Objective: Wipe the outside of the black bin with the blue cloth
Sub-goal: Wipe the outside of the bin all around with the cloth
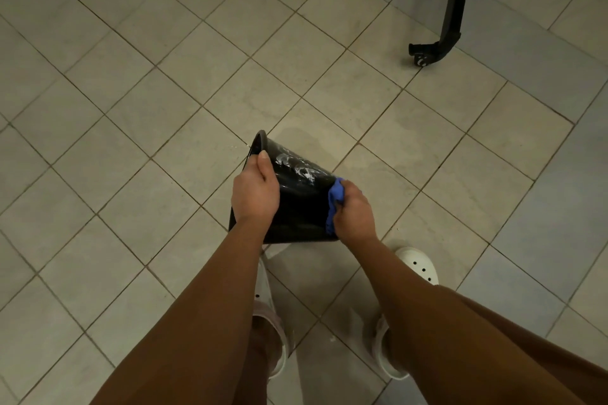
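Note:
The black bin [296, 203] is held on its side above the tiled floor, its rim turned to the left and its base to the right. White smears mark the upper part of its wall. My left hand [255, 192] grips the bin at the rim, thumb on the outside. My right hand [353, 212] is closed on the bunched blue cloth [335, 203] and presses it against the bin's wall near the base end. The bin's inside is hidden.
Pale square floor tiles [164, 75] spread all around. A black furniture leg with a caster [437, 45] stands at the upper right. My two feet in white clogs [419, 264] are directly below the bin.

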A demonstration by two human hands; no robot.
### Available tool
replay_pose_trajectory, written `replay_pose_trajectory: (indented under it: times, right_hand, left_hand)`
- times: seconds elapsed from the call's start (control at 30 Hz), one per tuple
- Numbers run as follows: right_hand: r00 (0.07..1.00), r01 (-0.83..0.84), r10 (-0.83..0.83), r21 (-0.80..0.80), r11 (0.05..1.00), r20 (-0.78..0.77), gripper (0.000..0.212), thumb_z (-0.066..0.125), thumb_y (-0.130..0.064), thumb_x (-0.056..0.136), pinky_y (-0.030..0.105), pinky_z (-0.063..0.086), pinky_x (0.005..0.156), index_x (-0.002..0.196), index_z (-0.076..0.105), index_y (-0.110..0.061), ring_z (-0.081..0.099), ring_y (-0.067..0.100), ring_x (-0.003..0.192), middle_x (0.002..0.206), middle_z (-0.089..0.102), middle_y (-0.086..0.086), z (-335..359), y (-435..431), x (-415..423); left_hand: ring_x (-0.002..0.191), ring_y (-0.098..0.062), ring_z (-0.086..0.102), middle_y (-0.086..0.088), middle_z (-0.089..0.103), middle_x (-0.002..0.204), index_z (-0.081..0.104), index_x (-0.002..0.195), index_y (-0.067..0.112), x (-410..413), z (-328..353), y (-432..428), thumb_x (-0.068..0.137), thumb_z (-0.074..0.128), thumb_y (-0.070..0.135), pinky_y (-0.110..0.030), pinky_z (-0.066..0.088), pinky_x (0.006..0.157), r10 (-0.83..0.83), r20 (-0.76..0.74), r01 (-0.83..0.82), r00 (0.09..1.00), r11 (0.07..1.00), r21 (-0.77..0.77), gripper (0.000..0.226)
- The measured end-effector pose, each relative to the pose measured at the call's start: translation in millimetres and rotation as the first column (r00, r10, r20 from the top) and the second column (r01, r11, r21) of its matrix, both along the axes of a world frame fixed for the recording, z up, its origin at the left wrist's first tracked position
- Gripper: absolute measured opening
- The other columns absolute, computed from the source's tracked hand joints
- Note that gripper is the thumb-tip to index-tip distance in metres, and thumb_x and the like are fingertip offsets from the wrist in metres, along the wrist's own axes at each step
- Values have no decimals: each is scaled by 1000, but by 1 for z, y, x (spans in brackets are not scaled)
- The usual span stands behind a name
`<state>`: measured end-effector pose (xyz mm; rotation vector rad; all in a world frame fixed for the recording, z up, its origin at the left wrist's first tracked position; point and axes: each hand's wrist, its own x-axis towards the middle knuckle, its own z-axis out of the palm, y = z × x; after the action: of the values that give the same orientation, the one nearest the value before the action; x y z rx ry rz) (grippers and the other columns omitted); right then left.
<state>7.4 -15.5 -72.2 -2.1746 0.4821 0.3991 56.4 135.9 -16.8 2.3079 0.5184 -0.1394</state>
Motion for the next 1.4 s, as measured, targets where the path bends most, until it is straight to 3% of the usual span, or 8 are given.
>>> replay_pose_trajectory:
  times: [0.27, 0.43, 0.53, 0.63, 0.83, 1.0, 1.17, 1.4]
  right_hand:
    - [959, -211, 212, -25, 977, 189, 52, 53, 0, 86, 30, 24, 113, 136, 43, -6, 38, 27, 132, 141, 44, 14, 2, 6, 5]
    - [995, 92, -93, 22, 995, 45, 29, 47, -1, 86, 19, 50, 72, 113, 54, -7, 60, 27, 91, 103, 61, 15, -2, 4, 2]
    - [996, 87, -85, -78, 993, 30, 47, 53, 5, 77, 43, 41, 101, 123, 50, -1, 49, 34, 115, 123, 54, 18, -2, 20, -4]
    - [992, -24, 35, -87, 996, 123, 58, 56, 4, 80, 42, 27, 113, 135, 42, -5, 36, 28, 131, 139, 44, 12, 4, 33, 0]
    - [999, -31, 30, 21, 999, 37, 30, 48, -11, 88, 43, 47, 92, 117, 55, -15, 57, 29, 102, 109, 62, 12, -3, 9, 17]
    - [997, 28, -33, -78, 997, -64, 44, 45, -21, 96, 45, 26, 110, 138, 36, -17, 26, 37, 131, 143, 30, 21, -15, 8, 3]
    - [985, 118, -118, 5, 993, 125, 44, 47, -17, 95, 31, 32, 100, 138, 37, -11, 39, 29, 121, 133, 43, 15, -12, 10, -13]
    - [973, 38, -24, -59, 998, 228, 57, 56, -7, 89, 53, 28, 112, 140, 31, -11, 20, 38, 139, 150, 23, 20, -20, 33, -48]
  left_hand:
    - [56, -10, 47, 1, 49, 63, 51, 83, 10, 2, 5, 0, 105, 29, 35, -24, 33, 49, -4, -16, 4, 1000, 999, -38, 40]
    - [51, -12, 43, 1, 46, 57, 44, 70, 17, 4, 6, -2, 104, 32, 38, -26, 34, 49, -27, -13, 26, 1000, 998, -54, 42]
    - [49, -14, 44, 0, 47, 56, 44, 70, 17, 3, 4, -2, 104, 32, 38, -27, 33, 47, -57, -23, 57, 998, 998, -13, 42]
    - [52, -13, 47, -1, 50, 59, 49, 77, 12, 3, 4, -2, 104, 33, 36, -26, 33, 47, -67, -27, 67, 997, 998, -2, 40]
    - [61, -10, 50, 1, 52, 65, 49, 73, 18, -4, 6, 6, 104, 33, 37, -25, 38, 56, 4, -24, -7, 1000, 994, -112, 40]
    - [91, -30, 65, -10, 67, 88, 67, 100, 12, 16, 14, 17, 93, 44, 36, -39, 49, 81, 98, -318, -236, 943, 872, -429, 34]
    - [111, -28, 59, -10, 64, 119, 56, 129, 13, 19, 19, 11, 94, 32, 61, -47, 44, 101, -12, -494, -246, 869, 856, -455, 64]
    - [93, -24, 62, -9, 66, 96, 60, 106, 12, 23, 22, -2, 102, 27, 46, -35, 47, 77, -34, -375, -129, 926, 907, -400, 48]
